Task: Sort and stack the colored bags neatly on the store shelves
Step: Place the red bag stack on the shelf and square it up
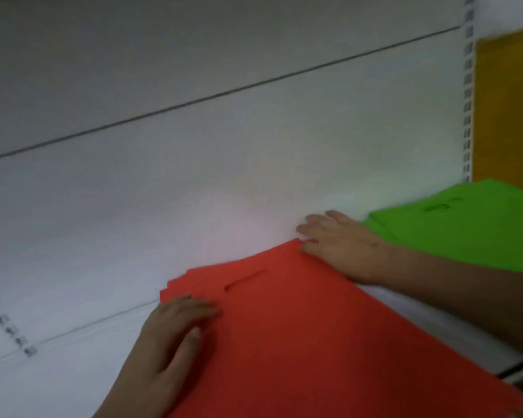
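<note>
A stack of flat red bags (299, 333) with a slot handle lies on the white shelf (411, 312), its far edge near the back panel. My left hand (175, 336) rests flat on the stack's left side, fingers straight. My right hand (338, 242) presses with straight fingers against the stack's far right corner. A stack of green bags (465, 227) lies to the right, partly behind my right forearm. Yellow bags (507, 110) stand upright at the far right.
The white back panel (224, 146) rises just behind the stacks, with a slotted upright (467, 95) between it and the yellow bags. The shelf's front edge (517, 372) shows at the lower right. A second slotted strip (9, 327) runs at the lower left.
</note>
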A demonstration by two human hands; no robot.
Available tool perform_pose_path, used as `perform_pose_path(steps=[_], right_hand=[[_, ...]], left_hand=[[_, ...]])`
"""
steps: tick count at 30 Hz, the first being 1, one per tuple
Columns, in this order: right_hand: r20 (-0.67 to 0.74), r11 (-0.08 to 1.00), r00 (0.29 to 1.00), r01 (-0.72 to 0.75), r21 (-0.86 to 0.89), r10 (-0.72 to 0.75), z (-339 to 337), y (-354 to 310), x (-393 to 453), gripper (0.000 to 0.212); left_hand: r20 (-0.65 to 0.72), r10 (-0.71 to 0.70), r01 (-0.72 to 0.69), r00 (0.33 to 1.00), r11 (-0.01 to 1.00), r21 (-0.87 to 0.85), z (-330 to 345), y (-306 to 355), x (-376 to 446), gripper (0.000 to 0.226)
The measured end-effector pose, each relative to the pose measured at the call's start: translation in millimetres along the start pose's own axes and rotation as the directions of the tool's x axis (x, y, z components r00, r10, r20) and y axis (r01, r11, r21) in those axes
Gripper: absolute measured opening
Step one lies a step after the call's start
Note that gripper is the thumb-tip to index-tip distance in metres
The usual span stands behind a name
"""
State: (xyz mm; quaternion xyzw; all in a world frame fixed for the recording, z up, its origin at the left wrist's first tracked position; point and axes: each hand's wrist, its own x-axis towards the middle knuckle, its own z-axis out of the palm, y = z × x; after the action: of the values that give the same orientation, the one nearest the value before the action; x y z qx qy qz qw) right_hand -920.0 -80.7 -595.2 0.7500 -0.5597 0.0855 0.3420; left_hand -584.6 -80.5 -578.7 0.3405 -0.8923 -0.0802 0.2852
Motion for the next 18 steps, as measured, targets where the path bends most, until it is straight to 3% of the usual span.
perform_pose_path(steps=[2, 5, 7, 8, 10, 14, 18], right_hand=[[0.048, 0.997, 0.997, -0.069, 0.032, 0.068, -9.9, 3.2, 1.1, 0.034], [0.096, 0.932, 0.971, -0.239, 0.273, 0.221, -27.1, 2.8, -7.6, 0.036], [0.244, 0.808, 0.926, -0.372, 0.456, 0.288, -37.7, -2.0, -14.4, 0.038], [0.288, 0.723, 0.904, -0.427, 0.543, 0.317, -41.4, -5.2, -16.4, 0.038], [0.355, 0.632, 0.875, -0.483, 0.606, 0.329, -42.7, -22.6, -19.8, 0.033], [0.408, 0.723, 0.877, -0.453, 0.521, 0.255, -46.5, -58.4, -13.3, 0.039], [0.396, 0.77, 0.881, -0.436, 0.467, 0.259, -65.5, -25.1, -23.9, 0.046]], left_hand=[[-0.108, 0.01, -0.01, 0.994, 1.0, 0.005, 2.4, 0.4, -9.5, 0.035], [-0.164, -0.136, 0.133, 0.977, 0.991, -0.026, 3.7, -10.9, -22.9, 0.048], [-0.101, -0.366, 0.362, 0.925, 0.93, -0.057, 7.7, -19.9, -16.8, 0.054], [-0.055, -0.477, 0.465, 0.877, 0.872, -0.157, 9.5, -19.6, -10.2, 0.052], [-0.009, -0.544, 0.505, 0.839, 0.785, -0.358, 16.4, -8.0, -1.2, 0.052], [-0.013, -0.512, 0.447, 0.859, 0.762, -0.468, 23.4, 6.9, 18.1, 0.055], [-0.194, -0.656, 0.442, 0.729, 0.668, -0.599, 3.2, -12.7, 17.5, 0.046]])
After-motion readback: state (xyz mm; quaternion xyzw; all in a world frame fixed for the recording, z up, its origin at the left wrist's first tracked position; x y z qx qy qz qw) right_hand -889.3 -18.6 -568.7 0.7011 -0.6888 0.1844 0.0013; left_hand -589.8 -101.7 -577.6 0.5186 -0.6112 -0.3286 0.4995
